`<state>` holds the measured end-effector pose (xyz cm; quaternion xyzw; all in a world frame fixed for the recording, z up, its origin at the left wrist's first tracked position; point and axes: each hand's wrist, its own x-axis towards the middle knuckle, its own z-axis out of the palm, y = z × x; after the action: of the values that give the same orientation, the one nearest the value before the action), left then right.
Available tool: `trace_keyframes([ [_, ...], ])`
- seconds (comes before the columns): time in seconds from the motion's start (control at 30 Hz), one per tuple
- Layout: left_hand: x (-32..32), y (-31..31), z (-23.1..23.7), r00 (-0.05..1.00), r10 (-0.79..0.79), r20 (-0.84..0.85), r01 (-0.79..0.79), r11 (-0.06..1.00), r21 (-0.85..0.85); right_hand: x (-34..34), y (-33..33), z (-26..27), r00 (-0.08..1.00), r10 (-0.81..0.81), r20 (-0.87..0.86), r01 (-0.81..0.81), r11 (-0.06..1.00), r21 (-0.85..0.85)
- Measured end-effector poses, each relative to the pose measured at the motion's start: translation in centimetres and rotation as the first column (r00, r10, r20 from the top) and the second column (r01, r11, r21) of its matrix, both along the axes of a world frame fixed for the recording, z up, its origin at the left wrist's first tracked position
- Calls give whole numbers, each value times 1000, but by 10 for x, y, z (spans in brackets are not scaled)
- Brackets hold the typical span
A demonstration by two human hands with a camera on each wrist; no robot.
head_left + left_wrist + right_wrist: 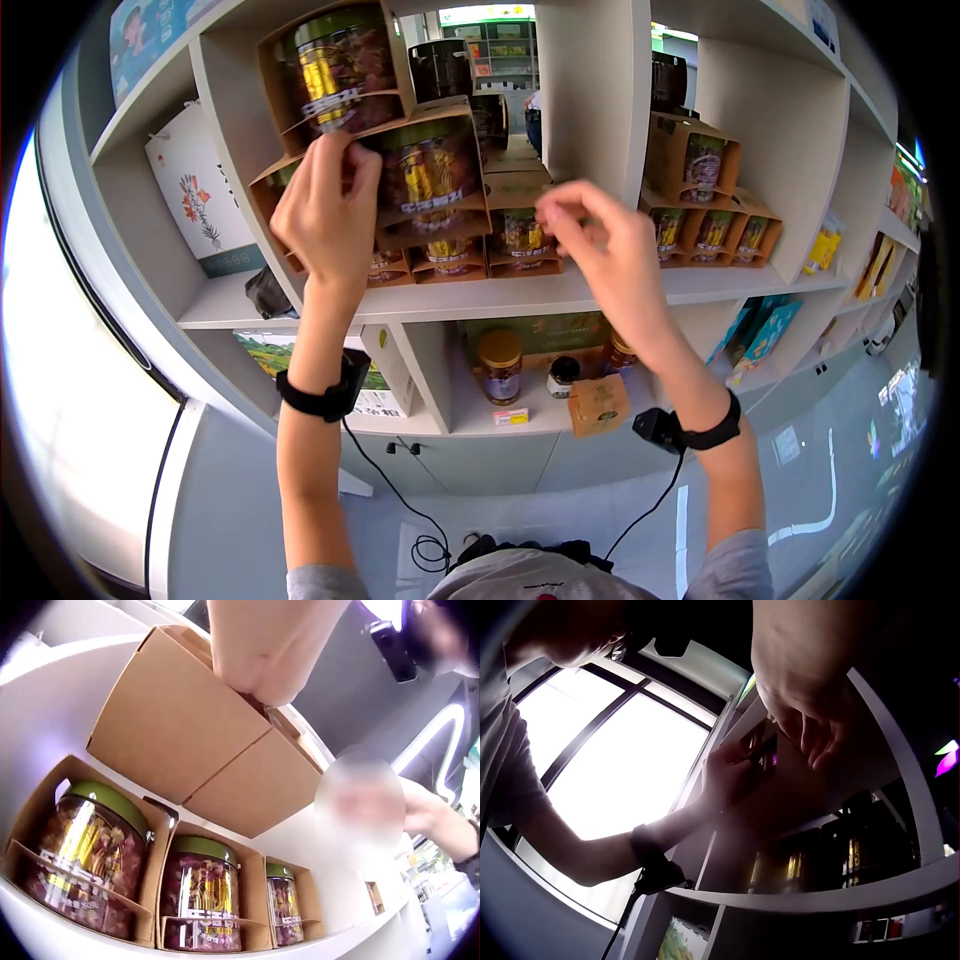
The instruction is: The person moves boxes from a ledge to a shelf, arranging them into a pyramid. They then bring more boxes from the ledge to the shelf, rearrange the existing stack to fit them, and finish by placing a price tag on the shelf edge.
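Observation:
My left hand (325,210) pinches the left edge of a brown cardboard box with a green-lidded jar (430,175) inside. The left wrist view shows the underside of the cardboard (180,720) tilted above a row of boxed jars (202,892). Another boxed jar (335,70) sits higher up, just over my left fingertips. To the right, my right hand (600,230) has loosely bent fingers and holds nothing. It is near the right end of the lower row, by a boxed jar (522,235). In the right wrist view, its fingers (821,742) hang close to the cardboard.
An upright divider (595,120) separates this compartment from one with more stacked boxed jars (710,230). On the shelf below stand a gold-lidded jar (500,365), a small dark jar (563,375) and a brown box (598,403). A white decorated box (195,190) leans at left.

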<state>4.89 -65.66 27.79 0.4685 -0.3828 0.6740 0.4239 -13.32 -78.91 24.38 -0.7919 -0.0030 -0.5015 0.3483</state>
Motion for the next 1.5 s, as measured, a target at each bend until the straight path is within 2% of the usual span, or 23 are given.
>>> trace_keyframes([
  [0.07, -8, 19, -5, 1000, -16, -18, 16, 1000, -7, 13, 2, 18, 1000, 13, -3, -13, 1000, 0],
  [0.17, -16, 44, -12, 1000, 8, -25, -8, 1000, -15, 43, -6, 46, 985, -172, -35, 162, 968, -194],
  [0.23, -19, 56, -13, 1000, -14, 7, 14, 999, -37, 63, -7, 71, 938, -257, -233, 227, 963, -149],
  [0.27, -25, 67, -18, 996, 14, -93, -12, 1000, 21, 78, -16, 79, 902, -336, -271, 274, 931, -241],
  [0.3, -22, 73, -20, 995, -36, -98, 38, 999, 20, 95, -27, 86, 859, -416, -299, 315, 889, -332],
  [0.37, -17, 84, -24, 997, -14, -74, 14, 1000, 8, 125, -45, 108, 636, -513, -576, 264, 846, -463],
  [0.43, -15, 95, -28, 996, -31, -81, 31, 999, 7, 158, -65, 106, 478, -593, -648, 267, 801, -536],
  [0.53, -13, 114, -34, 992, -62, -109, 66, 997, 32, 203, -98, 93, 221, -686, -694, 45, 718, -695],
  [0.67, -4, 129, -37, 995, -50, -83, 53, 998, 27, 226, -110, 92, -30, -671, -740, -125, 738, -664],
  [0.77, 0, 139, -38, 996, -52, -74, 55, 998, 32, 236, -113, 94, -135, -657, -742, -165, 753, -637],
  [0.83, 4, 145, -39, 995, -65, -76, 68, 997, 47, 240, -116, 91, -176, -655, -735, -140, 755, -640],
  [0.87, 5, 146, -40, 994, -75, -76, 79, 996, 43, 242, -118, 92, -200, -655, -729, -196, 756, -625],
  [1.0, 10, 152, -45, 995, -62, -75, 66, 996, 51, 240, -127, 83, -214, -655, -725, -142, 755, -640],
  [1.1, 11, 154, -46, 995, -62, -81, 67, 996, 62, 331, -296, 29, -262, -594, -760, -264, 802, -536],
  [1.13, 12, 154, -46, 995, -55, -81, 60, 996, 61, 310, -258, 37, -285, -606, -742, -93, 788, -608],
  [1.2, 13, 154, -46, 995, -59, -78, 63, 996, 56, 257, -167, 70, -235, -605, -761, -126, 795, -593],
  [1.27, 14, 153, -45, 994, -75, -74, 78, 996, 45, 245, -149, 79, -178, -602, -778, -165, 798, -579],
  [1.3, 13, 153, -44, 994, -78, -71, 81, 996, 41, 246, -153, 82, -145, -601, -786, -185, 797, -576],
  [1.37, 11, 152, -44, 994, -83, -71, 86, 996, 33, 255, -174, 85, -93, -610, -787, -114, 792, -600],
  [1.43, 10, 150, -44, 994, -85, -67, 87, 996, 27, 278, -220, 85, -60, -632, -773, 75, 769, -635],
  [1.47, 10, 149, -43, 994, -87, -65, 89, 996, 25, 279, -223, 89, -46, -643, -765, 170, 749, -640],
  [1.5, 10, 147, -43, 994, -87, -63, 89, 996, 25, 283, -227, 104, -17, -578, -816, 231, 791, -566],
])
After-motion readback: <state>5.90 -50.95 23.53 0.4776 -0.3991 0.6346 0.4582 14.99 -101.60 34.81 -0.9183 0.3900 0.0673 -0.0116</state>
